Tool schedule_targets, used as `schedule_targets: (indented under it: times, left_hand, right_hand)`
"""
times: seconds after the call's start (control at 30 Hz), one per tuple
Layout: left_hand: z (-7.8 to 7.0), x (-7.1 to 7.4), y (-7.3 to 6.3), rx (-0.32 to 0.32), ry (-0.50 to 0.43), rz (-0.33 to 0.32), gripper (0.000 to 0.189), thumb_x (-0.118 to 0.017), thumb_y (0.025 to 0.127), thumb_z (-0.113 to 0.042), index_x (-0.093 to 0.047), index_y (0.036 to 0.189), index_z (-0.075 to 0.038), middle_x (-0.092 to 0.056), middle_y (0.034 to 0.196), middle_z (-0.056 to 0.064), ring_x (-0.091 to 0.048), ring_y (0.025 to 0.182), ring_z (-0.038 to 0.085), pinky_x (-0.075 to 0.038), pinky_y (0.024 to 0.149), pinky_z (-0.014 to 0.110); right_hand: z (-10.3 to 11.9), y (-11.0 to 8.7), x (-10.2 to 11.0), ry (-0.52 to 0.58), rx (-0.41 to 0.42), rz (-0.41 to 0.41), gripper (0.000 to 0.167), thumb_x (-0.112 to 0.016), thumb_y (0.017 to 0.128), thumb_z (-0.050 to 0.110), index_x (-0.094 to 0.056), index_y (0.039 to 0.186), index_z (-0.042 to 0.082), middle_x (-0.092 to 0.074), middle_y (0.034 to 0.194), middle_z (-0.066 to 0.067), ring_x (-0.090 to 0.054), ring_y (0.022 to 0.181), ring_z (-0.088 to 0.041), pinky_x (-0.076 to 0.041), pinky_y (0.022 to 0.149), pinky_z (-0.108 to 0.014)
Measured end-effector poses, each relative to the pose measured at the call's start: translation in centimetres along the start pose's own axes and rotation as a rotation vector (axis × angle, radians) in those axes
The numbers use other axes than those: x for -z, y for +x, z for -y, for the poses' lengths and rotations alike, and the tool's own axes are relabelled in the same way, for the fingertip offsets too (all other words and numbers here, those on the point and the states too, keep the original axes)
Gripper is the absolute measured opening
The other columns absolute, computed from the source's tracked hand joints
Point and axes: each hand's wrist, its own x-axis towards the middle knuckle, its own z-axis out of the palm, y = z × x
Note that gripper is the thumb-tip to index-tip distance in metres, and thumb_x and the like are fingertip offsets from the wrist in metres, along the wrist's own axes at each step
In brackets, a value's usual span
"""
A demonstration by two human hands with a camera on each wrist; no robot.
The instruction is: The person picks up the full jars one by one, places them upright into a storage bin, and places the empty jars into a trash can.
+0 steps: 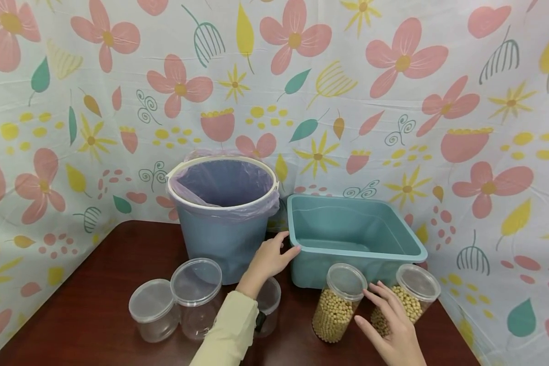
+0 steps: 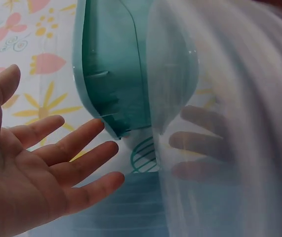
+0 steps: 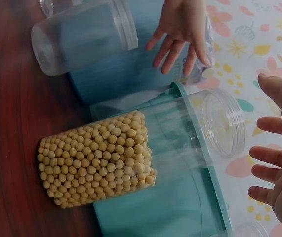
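My left hand [image 1: 271, 258] reaches forward with spread fingers, its fingertips at the near left corner of a teal plastic basin [image 1: 357, 264]. The left wrist view shows the palm of this left hand [image 2: 37, 173] with nothing in it. Two clear lidded jars stand in front of the basin, a left soybean jar [image 1: 333, 315] and a right soybean jar [image 1: 414, 300], each partly filled with soybeans. Between them, and overlapping the right jar in the head view, is my right hand [image 1: 393, 325], fingers loosely extended. In the right wrist view the right hand [image 3: 281, 163] is beside a jar's lid, holding nothing.
A blue bucket [image 1: 224, 244] with a white rim and a purple liner bag stands back left of the basin. Several clear jars without beans, including a short jar [image 1: 153, 320] and a wider jar [image 1: 196, 315], stand before it on the dark red-brown table [image 1: 87, 305]. A floral curtain hangs behind.
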Motion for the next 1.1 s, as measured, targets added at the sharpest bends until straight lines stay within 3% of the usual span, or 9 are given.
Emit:
schedule_targets:
  times: [0.23, 0.47, 0.6, 0.83, 1.1]
  left_hand:
    - [0.2, -0.2, 1.5, 0.042, -0.140, 0.055, 0.058, -0.050, 0.089, -0.043, -0.038, 0.136, -0.010, -0.056, 0.110, 0.013, -0.054, 0.097, 0.025, -0.044, 0.077, 0.041]
    - [0.5, -0.5, 2.5, 0.101, -0.302, 0.126, 0.054, -0.054, 0.089, -0.037, -0.041, 0.134, -0.012, -0.052, 0.112, 0.011, -0.054, 0.093, 0.024, -0.045, 0.076, 0.039]
    - [0.7, -1.0, 3.1, 0.118, -0.364, 0.146, 0.053, -0.056, 0.088, -0.034, -0.042, 0.133, -0.012, -0.056, 0.101, 0.009, -0.056, 0.087, 0.025, -0.045, 0.072, 0.036]
    - [1.0, -1.5, 4.1, 0.144, -0.401, 0.143, 0.052, -0.059, 0.087, -0.031, -0.042, 0.133, -0.015, -0.057, 0.090, 0.008, -0.058, 0.090, 0.032, -0.040, 0.055, 0.028]
    - [0.8, -2.0, 4.6, 0.186, -0.476, 0.051, 0.042, -0.062, 0.085, -0.021, -0.053, 0.125, -0.014, -0.055, 0.079, 0.009, -0.048, 0.062, 0.015, -0.042, 0.056, 0.031]
  right_hand:
    - [-0.2, -0.2, 0.4, -0.015, -0.020, 0.019, 0.049, -0.076, 0.063, -0.002, -0.060, 0.110, 0.001, -0.051, 0.114, -0.015, -0.032, 0.123, -0.008, -0.021, 0.093, -0.008]
    - [-0.7, -0.4, 0.6, -0.024, -0.035, 0.018, 0.047, -0.076, 0.064, -0.001, -0.060, 0.108, 0.000, -0.051, 0.116, -0.013, -0.033, 0.123, -0.007, -0.021, 0.093, -0.008]
    - [-0.9, -0.5, 0.8, -0.019, -0.031, 0.021, 0.047, -0.076, 0.065, 0.000, -0.060, 0.108, 0.002, -0.051, 0.116, -0.014, -0.033, 0.123, -0.007, -0.022, 0.094, -0.009]
    - [-1.0, -0.6, 1.2, -0.022, -0.036, 0.009, 0.048, -0.076, 0.063, -0.002, -0.061, 0.108, 0.004, -0.052, 0.117, -0.009, -0.034, 0.122, -0.007, -0.023, 0.093, -0.009]
    - [-1.2, -0.4, 2.0, 0.010, -0.001, -0.018, 0.046, -0.075, 0.064, -0.003, -0.062, 0.108, 0.002, -0.053, 0.113, -0.017, -0.037, 0.121, -0.011, -0.025, 0.095, -0.012]
